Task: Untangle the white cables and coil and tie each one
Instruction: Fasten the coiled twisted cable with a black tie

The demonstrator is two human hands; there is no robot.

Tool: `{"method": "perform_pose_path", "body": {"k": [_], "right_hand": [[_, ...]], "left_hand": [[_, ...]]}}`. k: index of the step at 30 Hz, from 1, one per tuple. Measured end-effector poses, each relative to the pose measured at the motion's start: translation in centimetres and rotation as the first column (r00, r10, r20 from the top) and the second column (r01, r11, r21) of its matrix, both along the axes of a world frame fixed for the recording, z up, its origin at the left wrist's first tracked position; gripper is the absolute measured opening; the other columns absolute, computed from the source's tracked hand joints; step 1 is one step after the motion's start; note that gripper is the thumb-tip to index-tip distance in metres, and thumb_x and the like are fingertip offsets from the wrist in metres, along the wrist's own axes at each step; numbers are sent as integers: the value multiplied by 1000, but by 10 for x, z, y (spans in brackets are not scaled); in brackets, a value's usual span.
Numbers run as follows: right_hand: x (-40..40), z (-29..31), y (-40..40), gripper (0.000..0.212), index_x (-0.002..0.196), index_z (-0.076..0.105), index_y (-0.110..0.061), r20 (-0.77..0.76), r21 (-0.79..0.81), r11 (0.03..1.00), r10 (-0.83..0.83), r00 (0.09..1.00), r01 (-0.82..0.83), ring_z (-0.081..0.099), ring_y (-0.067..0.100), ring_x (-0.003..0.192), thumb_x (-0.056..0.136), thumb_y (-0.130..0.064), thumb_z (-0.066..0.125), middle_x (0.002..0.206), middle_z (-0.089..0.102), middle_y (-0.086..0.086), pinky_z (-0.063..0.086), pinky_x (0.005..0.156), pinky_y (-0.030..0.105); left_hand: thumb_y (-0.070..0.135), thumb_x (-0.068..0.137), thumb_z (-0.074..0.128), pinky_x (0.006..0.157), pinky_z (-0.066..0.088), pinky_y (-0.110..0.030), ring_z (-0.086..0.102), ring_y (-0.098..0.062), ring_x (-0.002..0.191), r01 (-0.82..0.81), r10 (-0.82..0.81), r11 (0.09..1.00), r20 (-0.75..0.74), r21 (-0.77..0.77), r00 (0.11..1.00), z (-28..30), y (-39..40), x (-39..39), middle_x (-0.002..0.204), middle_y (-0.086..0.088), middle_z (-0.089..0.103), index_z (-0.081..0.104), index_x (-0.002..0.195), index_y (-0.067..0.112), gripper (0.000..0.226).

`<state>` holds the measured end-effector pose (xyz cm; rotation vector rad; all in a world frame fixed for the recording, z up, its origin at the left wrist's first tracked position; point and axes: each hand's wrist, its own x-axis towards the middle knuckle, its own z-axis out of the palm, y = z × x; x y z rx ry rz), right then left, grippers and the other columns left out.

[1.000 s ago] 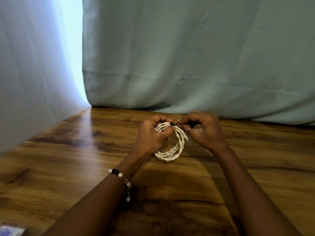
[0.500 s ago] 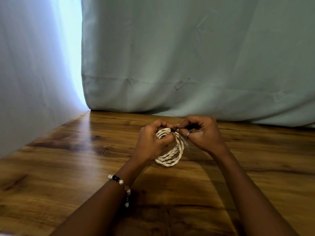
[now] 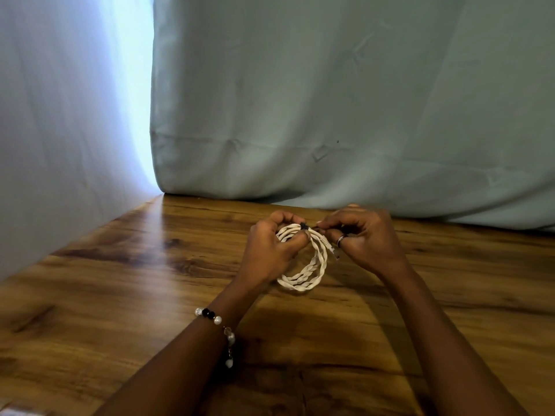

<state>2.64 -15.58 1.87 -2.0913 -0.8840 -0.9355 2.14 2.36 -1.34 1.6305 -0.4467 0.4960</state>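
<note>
A white cable, twisted and wound into a small coil, hangs between my hands just above the wooden table. My left hand grips the coil's top left, fingers curled round the strands. My right hand, with a ring on one finger, pinches a small dark tie at the top of the coil. The cable's plug end dangles beside my right palm. No other cable shows.
A pale green curtain hangs along the table's far edge, with a lighter drape on the left. A beaded bracelet circles my left wrist. Bare wood surrounds my hands.
My hands and the coil have barely shifted on the table. The view has tilted a little, so they sit slightly lower in frame.
</note>
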Motion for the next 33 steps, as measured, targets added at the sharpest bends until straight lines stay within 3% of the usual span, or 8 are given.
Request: {"method": "perform_pose_path", "body": {"k": [5, 10, 15, 19, 23, 28, 33], "right_hand": [[0, 0, 2, 16, 84, 78, -9, 119, -90, 996, -19, 993, 30, 66, 16, 72, 72, 0, 71, 78, 74, 1, 56, 59, 37], [0, 2, 3, 18, 84, 77, -9, 167, -190, 980, -28, 986, 60, 63, 20, 68, 70, -2, 68, 76, 73, 2, 52, 55, 34], [0, 3, 5, 23, 86, 77, -9, 172, -297, 951, -30, 985, 81, 60, 22, 71, 68, -3, 63, 78, 72, 3, 45, 59, 26], [0, 5, 4, 26, 86, 77, -8, 165, -312, 946, -38, 986, 89, 60, 22, 73, 67, 0, 61, 79, 72, 4, 47, 55, 29], [-1, 5, 4, 27, 86, 77, -9, 104, -274, 961, -16, 994, 44, 59, 19, 72, 67, 2, 61, 77, 72, 2, 49, 56, 30], [-5, 7, 1, 24, 92, 77, -16, -70, -171, 984, -61, 996, 49, 61, 8, 73, 73, -1, 78, 79, 68, -2, 50, 61, 24], [-11, 13, 0, 47, 115, 61, -23, -221, -157, 987, -63, 973, 28, 67, 3, 79, 75, -4, 78, 82, 72, -6, 54, 71, 19]], "left_hand": [[9, 80, 72, 59, 52, -27, 65, -10, 66, -42, 41, 998, 15, 42, 999, -1, 0, 1, 81, 2, 70, 65, 89, 25, 20], [11, 80, 73, 59, 52, -29, 63, -7, 63, -57, 55, 995, 24, 88, 998, -3, 0, 2, 81, 4, 69, 64, 92, 25, 21], [13, 80, 74, 61, 56, -34, 63, -7, 63, -79, 75, 992, 38, 103, 996, -5, 1, 3, 82, 3, 69, 65, 96, 21, 20], [13, 81, 73, 62, 56, -33, 62, -5, 64, -64, 61, 991, 35, 117, 998, -6, -1, 2, 82, 5, 68, 64, 95, 25, 21], [13, 82, 73, 63, 53, -27, 63, -3, 67, -62, 57, 987, 38, 145, 998, -7, -1, 1, 85, 7, 68, 63, 96, 25, 22], [12, 81, 74, 67, 58, -32, 66, -7, 77, -54, 49, 984, 36, 167, 998, -6, 0, -1, 88, 8, 68, 64, 98, 24, 23], [11, 79, 75, 70, 59, -34, 68, -10, 79, -39, 34, 985, 33, 169, 999, -5, 1, -1, 89, 4, 70, 66, 99, 21, 23]]}}
